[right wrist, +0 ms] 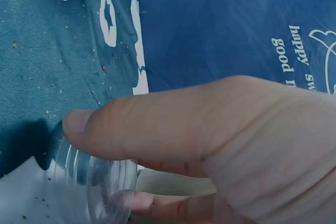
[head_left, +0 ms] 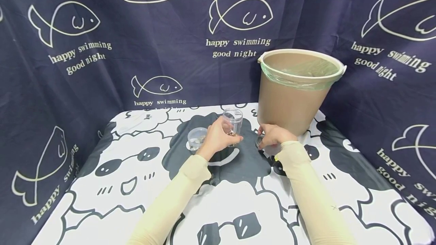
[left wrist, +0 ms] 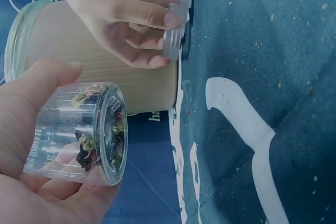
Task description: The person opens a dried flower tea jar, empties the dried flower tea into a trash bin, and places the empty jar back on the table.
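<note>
My left hand (head_left: 218,136) grips a clear plastic jar (head_left: 234,115) above the cloth, its fingers and thumb around the wall. Dried flower pieces (left wrist: 86,153) lie at the jar's bottom in the left wrist view. To the right, my right hand (head_left: 274,134) pinches a clear ridged screw lid (right wrist: 94,182) on edge, close to the table surface. The jar's mouth has no lid on it. Left of my left hand stands a clear round tub (head_left: 195,136) with some small bits inside, partly hidden by that hand.
A tall tan bin (head_left: 289,103) with a green liner bag stands right behind my right hand. Black-and-white cartoon cloth (head_left: 136,184) covers the table, with small crumbs scattered on its dark patch. Dark blue fish-print curtains (head_left: 190,63) hang around the back and sides.
</note>
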